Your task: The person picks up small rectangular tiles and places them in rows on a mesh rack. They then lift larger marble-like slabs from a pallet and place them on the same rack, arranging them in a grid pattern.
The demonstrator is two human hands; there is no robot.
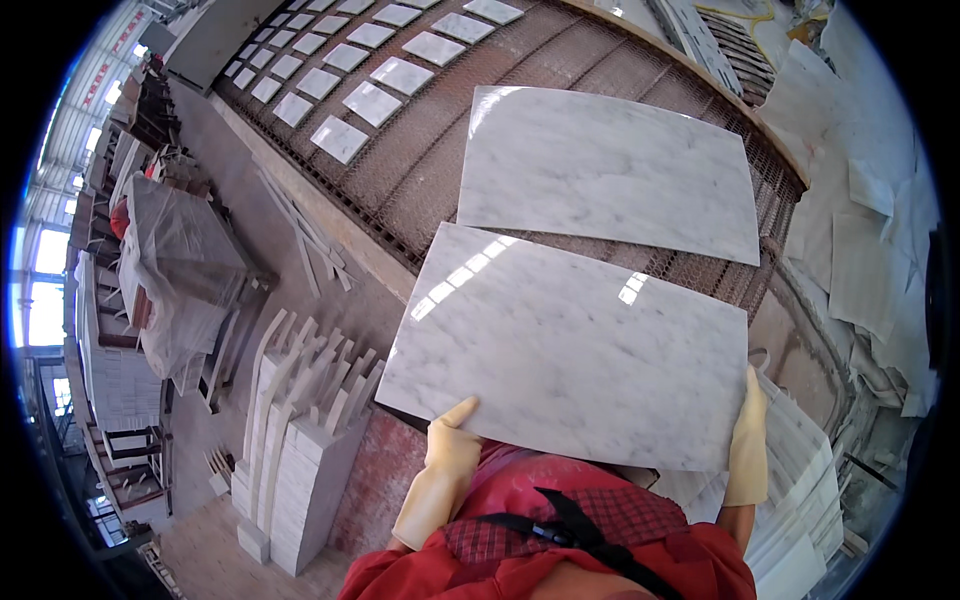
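A polished white marble slab [575,370] with grey veining lies tilted between my hands, its far part over the near end of a mesh conveyor belt [560,60]. Pale yellow rubber gloves cover both hands. My left hand [445,465] grips the slab's near edge toward its left corner, with a finger on the top face and the other fingers partly hidden. On the right short edge, my right hand [748,435] is closed, its fingers mostly out of sight. Just beyond, a second marble slab [610,170] rests flat on the belt, a narrow gap away.
Rows of small white tiles [402,75] lie farther along the belt. A stack of white stone pieces with long strips [300,490] stands to my left, behind it a plastic-covered pile [185,260]. Glossy slabs [800,470] lean at my right; pale sheets [850,260] lie beyond.
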